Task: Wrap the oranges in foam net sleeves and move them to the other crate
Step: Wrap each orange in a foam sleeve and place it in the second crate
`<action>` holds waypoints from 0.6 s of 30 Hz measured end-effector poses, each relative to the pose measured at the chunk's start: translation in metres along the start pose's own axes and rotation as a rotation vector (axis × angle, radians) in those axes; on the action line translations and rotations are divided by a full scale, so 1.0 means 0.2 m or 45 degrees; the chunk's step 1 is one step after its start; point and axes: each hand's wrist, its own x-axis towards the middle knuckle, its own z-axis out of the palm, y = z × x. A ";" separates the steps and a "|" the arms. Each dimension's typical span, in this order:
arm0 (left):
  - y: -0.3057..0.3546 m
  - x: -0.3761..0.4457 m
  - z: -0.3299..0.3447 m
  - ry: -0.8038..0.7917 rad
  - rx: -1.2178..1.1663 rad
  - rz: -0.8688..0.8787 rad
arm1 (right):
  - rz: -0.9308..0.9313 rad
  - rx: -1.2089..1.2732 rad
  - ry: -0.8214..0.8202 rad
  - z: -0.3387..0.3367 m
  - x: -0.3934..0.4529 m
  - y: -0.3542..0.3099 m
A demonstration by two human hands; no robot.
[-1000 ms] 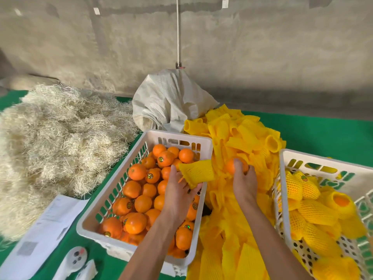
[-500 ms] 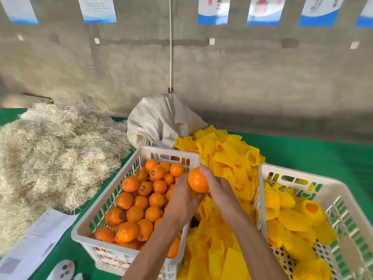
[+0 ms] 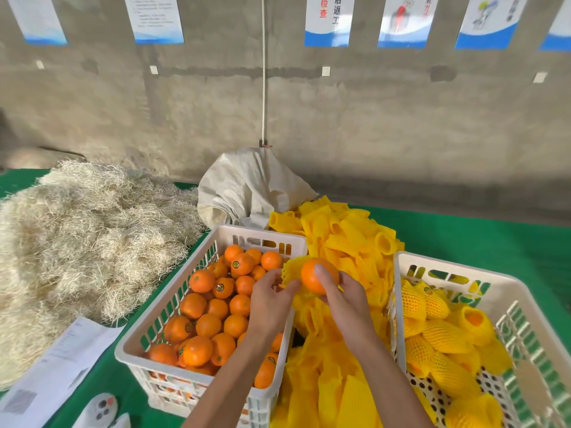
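Left crate [image 3: 173, 307] holds bare oranges [image 3: 216, 307]; right crate [image 3: 525, 307] sleeved ones; right hand [image 3: 346, 299] grips orange [image 3: 315, 278], left hand [image 3: 272, 299] pinches sleeve [image 3: 292, 268]

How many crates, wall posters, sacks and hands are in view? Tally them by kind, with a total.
Crates: 2
Wall posters: 6
Sacks: 1
Hands: 2, left hand and right hand
Total: 11

Two bare forearms enter from the lower edge of the view. No sleeves, gloves, watches, rings or bands are worn on the visible portions. Left hand [image 3: 272, 301]: bare, nails short and unpainted. Right hand [image 3: 346, 301]: bare, nails short and unpainted. Upper arms and clothing lie outside the view.
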 end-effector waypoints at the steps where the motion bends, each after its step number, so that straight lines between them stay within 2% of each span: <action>1: 0.01 -0.01 0.01 0.000 -0.070 -0.019 | -0.031 -0.009 0.007 0.01 -0.01 0.01; 4: 0.04 -0.05 0.04 -0.006 -0.325 -0.106 | -0.079 -0.114 0.054 0.02 -0.01 0.04; 7: 0.02 -0.09 0.09 0.079 -0.302 -0.105 | -0.263 -0.320 0.079 0.01 -0.02 0.06; 10: -0.01 -0.15 0.15 0.148 -0.328 -0.089 | -0.413 -0.654 0.201 0.00 -0.02 0.06; 12: -0.01 -0.18 0.18 0.191 -0.383 -0.133 | -0.347 -0.801 0.243 0.01 -0.01 0.05; 15: 0.03 -0.18 0.21 0.166 -0.543 -0.291 | -0.137 -0.756 0.224 0.00 -0.01 0.07; 18: 0.09 -0.17 0.22 -0.145 -0.642 -0.488 | -0.046 -0.611 0.211 -0.03 -0.03 0.10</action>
